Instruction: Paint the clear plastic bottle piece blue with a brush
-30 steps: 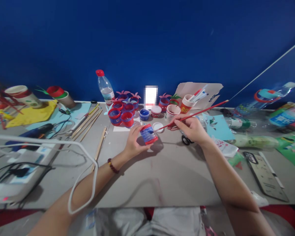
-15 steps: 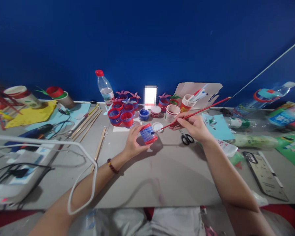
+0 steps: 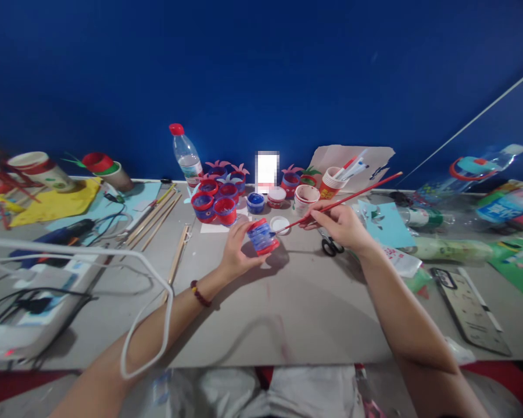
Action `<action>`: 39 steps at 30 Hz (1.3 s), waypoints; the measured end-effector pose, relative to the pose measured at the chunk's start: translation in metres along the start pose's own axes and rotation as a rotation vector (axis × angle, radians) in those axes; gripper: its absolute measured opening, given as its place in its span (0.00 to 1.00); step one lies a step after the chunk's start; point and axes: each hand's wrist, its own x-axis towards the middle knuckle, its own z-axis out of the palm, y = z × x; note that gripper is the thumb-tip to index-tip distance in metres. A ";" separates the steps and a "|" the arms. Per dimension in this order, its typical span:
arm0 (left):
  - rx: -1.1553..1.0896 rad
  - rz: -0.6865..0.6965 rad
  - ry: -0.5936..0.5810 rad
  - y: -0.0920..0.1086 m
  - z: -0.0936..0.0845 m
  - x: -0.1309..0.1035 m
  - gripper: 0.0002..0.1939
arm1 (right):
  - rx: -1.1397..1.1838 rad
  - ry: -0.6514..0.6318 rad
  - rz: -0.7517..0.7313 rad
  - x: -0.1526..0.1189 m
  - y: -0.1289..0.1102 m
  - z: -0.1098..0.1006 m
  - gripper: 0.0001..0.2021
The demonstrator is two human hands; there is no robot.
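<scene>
My left hand [image 3: 239,252] grips a small cup [image 3: 261,237] tilted on its side above the table, its middle streaked with blue paint and its two ends red. In my right hand [image 3: 335,223] is a long red paintbrush [image 3: 353,195], pinched near its lower part. The brush's dark tip touches the right side of the cup's blue band. Just behind stand an open jar of blue paint [image 3: 255,203], a red-stained lidded jar [image 3: 276,197] and a white lid [image 3: 280,225]. A paint-stained paper cup [image 3: 306,200] stands behind my right hand.
Several red-and-blue cups [image 3: 224,210] stand at the back beside a plastic bottle [image 3: 186,157]. Black-handled scissors [image 3: 332,245] lie near my right wrist. Wooden sticks [image 3: 154,217], a glue gun [image 3: 65,235] and a power strip [image 3: 47,307] with a white cable occupy the left; a phone [image 3: 468,310] lies right.
The brush tip has shifted slightly right across the cup's blue band, toward its edge. My right hand has moved a little with it; the cup stays almost in place.
</scene>
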 end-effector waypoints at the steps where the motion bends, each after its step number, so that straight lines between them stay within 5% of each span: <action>1: 0.001 0.003 0.002 0.000 0.000 0.000 0.40 | 0.004 0.006 0.003 0.000 -0.001 0.000 0.22; 13: -0.001 -0.042 -0.014 -0.001 0.000 0.000 0.40 | 0.202 0.009 0.097 0.002 0.000 -0.001 0.22; 34: -0.030 -0.093 -0.025 0.001 -0.005 0.002 0.41 | 0.122 0.158 0.060 0.005 0.001 0.000 0.24; 39: -0.038 -0.048 0.005 0.001 -0.003 0.002 0.39 | 0.193 0.099 0.079 0.006 0.004 -0.002 0.23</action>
